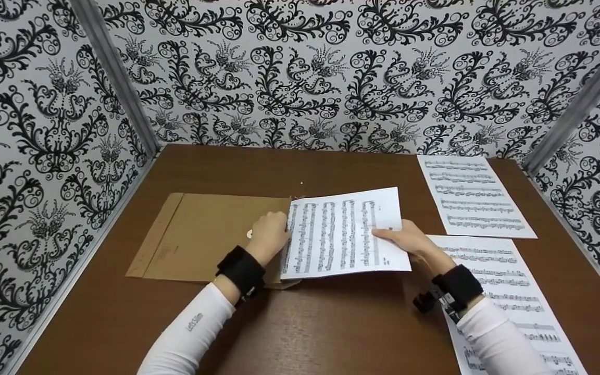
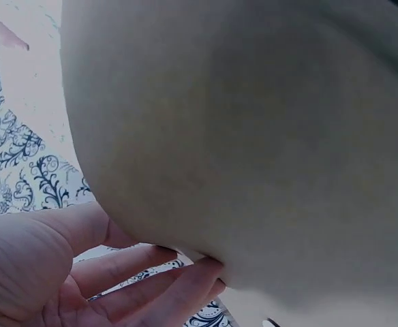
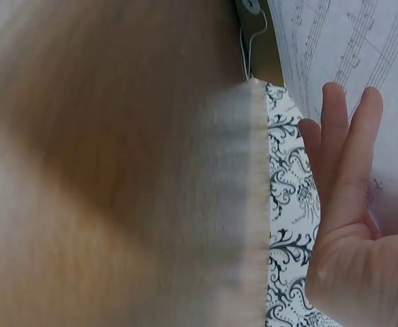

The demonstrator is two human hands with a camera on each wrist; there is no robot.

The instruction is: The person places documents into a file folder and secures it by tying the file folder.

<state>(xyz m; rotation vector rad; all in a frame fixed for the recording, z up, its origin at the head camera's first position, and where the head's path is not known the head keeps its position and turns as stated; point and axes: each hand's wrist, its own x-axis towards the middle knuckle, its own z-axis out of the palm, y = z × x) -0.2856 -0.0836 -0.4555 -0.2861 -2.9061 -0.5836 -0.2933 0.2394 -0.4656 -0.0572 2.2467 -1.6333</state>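
A brown paper envelope (image 1: 211, 224) lies on the left of the table, with a white round button showing beside the hand. My left hand (image 1: 270, 232) grips its right edge; the left wrist view shows fingers (image 2: 144, 266) pinching the envelope (image 2: 206, 170). A sheet of music (image 1: 344, 232) lies sideways, its left end at the envelope's mouth; whether that end is inside is hard to tell. My right hand (image 1: 409, 242) holds its right end, thumb on top. From below, straight fingers (image 3: 352, 157) support the sheet (image 3: 362, 41).
Two more music sheets lie on the right: one at the back (image 1: 477, 195), one nearer (image 1: 513, 291) partly under the right forearm. Patterned walls (image 1: 300, 78) close in the brown table (image 1: 321, 323) at the back and sides. The envelope's string (image 3: 250, 48) hangs near its button.
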